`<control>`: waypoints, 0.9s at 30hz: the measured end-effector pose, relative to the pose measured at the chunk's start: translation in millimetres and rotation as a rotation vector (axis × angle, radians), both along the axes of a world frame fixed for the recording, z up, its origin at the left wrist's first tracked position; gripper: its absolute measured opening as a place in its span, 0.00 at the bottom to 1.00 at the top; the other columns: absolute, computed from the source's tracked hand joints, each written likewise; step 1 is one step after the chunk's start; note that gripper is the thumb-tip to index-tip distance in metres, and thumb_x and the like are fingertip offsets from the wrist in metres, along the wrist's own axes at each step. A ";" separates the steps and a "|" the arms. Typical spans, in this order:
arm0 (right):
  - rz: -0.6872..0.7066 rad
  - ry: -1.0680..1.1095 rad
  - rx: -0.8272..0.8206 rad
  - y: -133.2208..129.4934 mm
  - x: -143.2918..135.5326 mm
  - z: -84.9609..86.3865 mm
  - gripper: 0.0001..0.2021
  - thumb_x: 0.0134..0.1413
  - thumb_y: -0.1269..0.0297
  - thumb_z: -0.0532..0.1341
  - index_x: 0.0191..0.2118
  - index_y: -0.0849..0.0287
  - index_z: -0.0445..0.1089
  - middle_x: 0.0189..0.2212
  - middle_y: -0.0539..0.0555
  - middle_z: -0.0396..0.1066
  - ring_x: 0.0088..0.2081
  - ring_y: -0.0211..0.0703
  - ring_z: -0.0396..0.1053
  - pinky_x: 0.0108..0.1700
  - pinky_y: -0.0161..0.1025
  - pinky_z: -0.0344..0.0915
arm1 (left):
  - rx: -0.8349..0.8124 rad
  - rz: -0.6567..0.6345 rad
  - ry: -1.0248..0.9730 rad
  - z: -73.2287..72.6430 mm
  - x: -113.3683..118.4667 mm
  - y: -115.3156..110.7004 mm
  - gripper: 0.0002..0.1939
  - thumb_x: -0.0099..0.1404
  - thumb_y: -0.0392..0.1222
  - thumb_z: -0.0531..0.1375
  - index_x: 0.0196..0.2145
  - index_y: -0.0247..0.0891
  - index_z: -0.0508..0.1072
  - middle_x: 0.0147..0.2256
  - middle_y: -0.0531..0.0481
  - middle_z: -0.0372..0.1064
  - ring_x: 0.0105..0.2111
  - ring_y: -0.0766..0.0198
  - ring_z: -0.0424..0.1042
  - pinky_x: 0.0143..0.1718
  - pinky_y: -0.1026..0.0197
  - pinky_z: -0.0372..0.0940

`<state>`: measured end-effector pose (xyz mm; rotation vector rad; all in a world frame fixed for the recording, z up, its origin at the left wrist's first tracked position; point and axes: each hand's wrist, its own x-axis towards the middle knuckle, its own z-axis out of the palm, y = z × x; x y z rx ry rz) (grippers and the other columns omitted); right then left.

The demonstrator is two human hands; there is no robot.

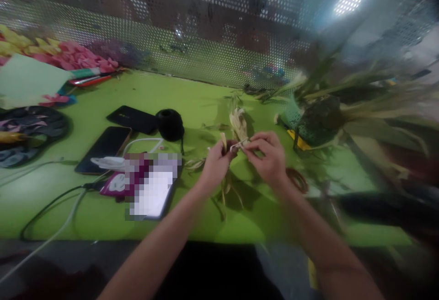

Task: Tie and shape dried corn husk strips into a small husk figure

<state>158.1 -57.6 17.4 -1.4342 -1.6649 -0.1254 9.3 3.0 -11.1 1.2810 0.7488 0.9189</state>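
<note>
Pale dried corn husks [239, 124] are gathered in a bundle over the green tabletop [192, 94]. My left hand [218, 163] is closed round the lower part of the bundle, with loose strips hanging below it. From the right, my right hand [265, 156] pinches a thin pale strip at the neck of the bundle; the strip runs between the fingertips of both hands. Scraps of husk [196, 164] lie on the table beside my left hand.
Left of my hands are a black spool-like object [170, 125], two dark phones [103, 149] [132, 119], a power strip [115, 184] with cables, and a pixelated lit screen [154, 195]. A brown tape ring [297, 180] and a green basket [297, 110] with long leaves stand right. Perforated metal panel [219, 53] behind.
</note>
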 end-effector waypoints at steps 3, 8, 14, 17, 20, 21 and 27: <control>0.001 -0.093 0.025 -1.8 -3.1 -0.6 0.04 0.58 0.68 0.64 0.34 0.53 0.76 0.35 0.53 0.71 0.39 0.44 0.71 0.39 0.42 0.70 | -0.053 -0.005 -0.071 -4.0 0.6 -0.3 0.08 0.64 0.42 0.61 0.40 0.38 0.73 0.36 0.50 0.72 0.37 0.64 0.69 0.42 0.61 0.63; 0.123 -0.036 -0.030 -2.9 -1.1 5.8 0.02 0.58 0.67 0.65 0.35 0.54 0.75 0.34 0.53 0.76 0.38 0.43 0.73 0.40 0.41 0.70 | -0.062 -0.009 -0.063 -4.5 0.4 -0.3 0.08 0.64 0.43 0.61 0.40 0.38 0.73 0.37 0.49 0.72 0.38 0.64 0.69 0.43 0.60 0.63; 0.081 0.074 -0.148 -2.3 3.0 3.1 0.05 0.60 0.66 0.63 0.41 0.54 0.76 0.36 0.51 0.78 0.34 0.40 0.74 0.37 0.37 0.70 | 0.111 0.031 0.049 0.9 -1.8 -0.4 0.06 0.65 0.39 0.60 0.40 0.38 0.73 0.35 0.50 0.71 0.36 0.64 0.67 0.39 0.61 0.62; 0.057 0.008 -0.186 -2.7 4.6 3.2 0.05 0.60 0.66 0.63 0.41 0.53 0.76 0.36 0.50 0.79 0.34 0.40 0.75 0.38 0.37 0.69 | 0.138 0.031 0.066 1.1 -1.9 -0.4 0.06 0.65 0.37 0.59 0.39 0.37 0.73 0.35 0.49 0.71 0.36 0.64 0.68 0.39 0.60 0.62; 0.031 -0.100 -0.181 -3.1 7.2 4.8 0.05 0.60 0.67 0.63 0.40 0.54 0.76 0.34 0.50 0.79 0.34 0.41 0.75 0.37 0.37 0.67 | 0.134 0.035 0.064 0.5 -1.6 -0.7 0.06 0.64 0.39 0.60 0.39 0.37 0.74 0.35 0.49 0.71 0.35 0.63 0.68 0.40 0.59 0.62; 0.020 -0.152 -0.177 -3.0 8.3 4.8 0.04 0.61 0.67 0.62 0.40 0.54 0.75 0.34 0.51 0.79 0.33 0.41 0.75 0.37 0.37 0.66 | 0.128 0.031 0.064 0.3 -1.6 -0.9 0.06 0.64 0.40 0.60 0.39 0.37 0.74 0.35 0.49 0.71 0.35 0.63 0.68 0.40 0.59 0.62; 0.000 -0.435 -0.145 -1.8 13.0 0.2 0.05 0.62 0.68 0.60 0.39 0.56 0.74 0.33 0.53 0.78 0.32 0.43 0.72 0.35 0.39 0.61 | 0.091 0.012 0.085 1.3 -2.6 -1.1 0.06 0.65 0.40 0.60 0.39 0.38 0.75 0.35 0.49 0.72 0.36 0.63 0.69 0.41 0.58 0.62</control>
